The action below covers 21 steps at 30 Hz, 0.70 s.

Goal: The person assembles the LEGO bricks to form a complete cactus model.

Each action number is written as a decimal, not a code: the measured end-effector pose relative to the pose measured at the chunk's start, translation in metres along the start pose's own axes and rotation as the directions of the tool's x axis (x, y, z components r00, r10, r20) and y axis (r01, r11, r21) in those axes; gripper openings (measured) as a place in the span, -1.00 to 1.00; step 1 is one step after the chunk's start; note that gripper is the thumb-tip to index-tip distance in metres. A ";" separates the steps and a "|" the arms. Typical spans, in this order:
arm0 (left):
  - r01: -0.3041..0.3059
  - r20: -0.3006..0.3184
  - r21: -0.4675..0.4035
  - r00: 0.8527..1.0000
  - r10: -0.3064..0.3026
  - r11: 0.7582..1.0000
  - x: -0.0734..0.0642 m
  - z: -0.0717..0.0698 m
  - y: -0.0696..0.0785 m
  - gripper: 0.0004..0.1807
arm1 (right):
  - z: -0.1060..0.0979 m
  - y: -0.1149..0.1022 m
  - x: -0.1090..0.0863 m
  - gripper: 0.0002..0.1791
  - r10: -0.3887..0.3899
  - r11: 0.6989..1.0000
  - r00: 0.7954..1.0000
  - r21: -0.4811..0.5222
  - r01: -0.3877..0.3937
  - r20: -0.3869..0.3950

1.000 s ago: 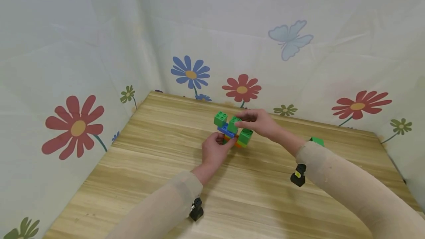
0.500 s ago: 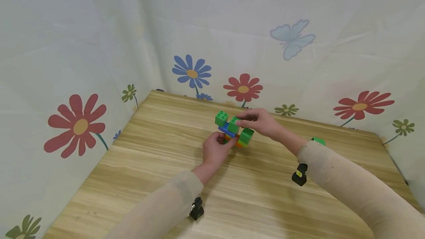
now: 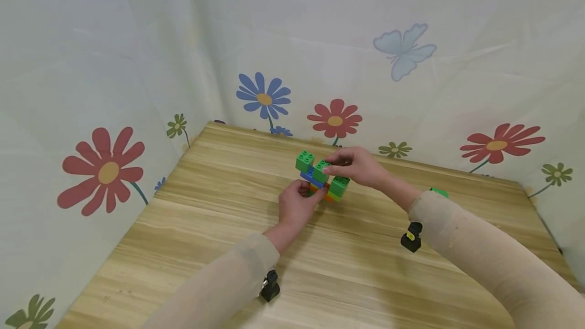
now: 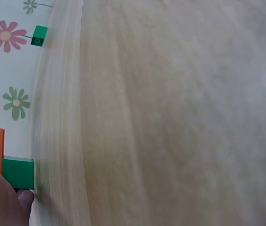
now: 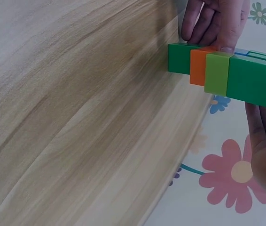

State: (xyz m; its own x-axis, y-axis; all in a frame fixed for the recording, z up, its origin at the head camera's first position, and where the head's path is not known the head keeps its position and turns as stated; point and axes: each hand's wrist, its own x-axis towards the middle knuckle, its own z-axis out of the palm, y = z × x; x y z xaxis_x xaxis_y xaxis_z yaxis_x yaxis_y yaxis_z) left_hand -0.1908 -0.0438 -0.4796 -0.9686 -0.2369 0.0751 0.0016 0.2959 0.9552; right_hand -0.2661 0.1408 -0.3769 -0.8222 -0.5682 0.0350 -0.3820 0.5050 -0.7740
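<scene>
A built stack of toy building bricks stands on the table. From the bottom the right wrist view shows a dark green brick [image 5: 179, 59], an orange brick [image 5: 198, 66], a lime brick [image 5: 216, 73] and a green brick [image 5: 253, 80]. My left hand [image 3: 294, 206] grips the stack low down, thumb on the near side, just below a blue brick [image 3: 312, 181]. Between thumb and fingers, my right hand [image 3: 360, 167] pinches the middle green brick [image 3: 321, 170] on top. Another green brick [image 3: 304, 160] sits on the blue brick's far-left end. Fingers hide part of the stack.
Beyond the right forearm, a loose green brick [image 3: 440, 192] lies on the wooden table [image 3: 205, 207], partly covered by the sleeve. A flower-printed curtain [image 3: 292, 55] borders the table's back and sides. Each wrist carries a small black camera [image 3: 270, 286].
Both hands keep the same hold on the stack, with hardly any movement. Only the head view shifts slightly.
</scene>
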 end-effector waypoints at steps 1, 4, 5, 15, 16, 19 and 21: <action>-0.001 0.000 -0.001 1.000 0.001 1.000 0.000 0.000 0.000 -0.61 | 0.000 0.000 0.000 -0.67 0.001 1.000 1.000 -0.001 -0.001 0.002; -0.005 0.001 0.000 1.000 0.005 1.000 0.000 -0.001 0.000 -0.61 | 0.000 -0.001 0.001 -0.69 0.009 1.000 1.000 0.002 -0.009 0.011; -0.009 0.000 -0.001 1.000 0.009 1.000 0.000 -0.001 0.000 -0.61 | 0.000 -0.001 0.002 -0.69 0.010 1.000 1.000 0.003 -0.010 0.016; -0.017 0.005 0.015 1.000 0.017 1.000 0.001 -0.002 0.002 -0.63 | -0.001 -0.003 0.001 -0.69 -0.001 1.000 0.999 0.003 0.001 0.033; -0.016 0.007 0.019 1.000 0.015 1.000 0.001 -0.002 0.003 -0.63 | -0.001 -0.003 0.001 -0.69 -0.004 1.000 0.999 -0.001 0.004 0.032; -0.009 0.014 0.029 1.000 0.008 1.000 0.002 -0.002 0.004 -0.63 | -0.001 -0.002 0.001 -0.69 -0.016 1.000 0.999 -0.014 0.017 0.030; -0.001 0.018 0.032 1.000 0.001 0.999 0.002 -0.003 0.004 -0.62 | -0.001 -0.002 0.002 -0.69 -0.020 1.000 0.999 -0.021 0.021 0.030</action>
State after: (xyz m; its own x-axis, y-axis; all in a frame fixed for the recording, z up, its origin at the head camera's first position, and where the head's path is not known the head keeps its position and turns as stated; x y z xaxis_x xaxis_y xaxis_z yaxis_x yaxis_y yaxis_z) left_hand -0.1922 -0.0454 -0.4746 -0.9730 -0.2198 0.0707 -0.0048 0.3254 0.9456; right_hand -0.2669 0.1395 -0.3746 -0.8014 -0.5973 0.0316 -0.4075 0.5065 -0.7599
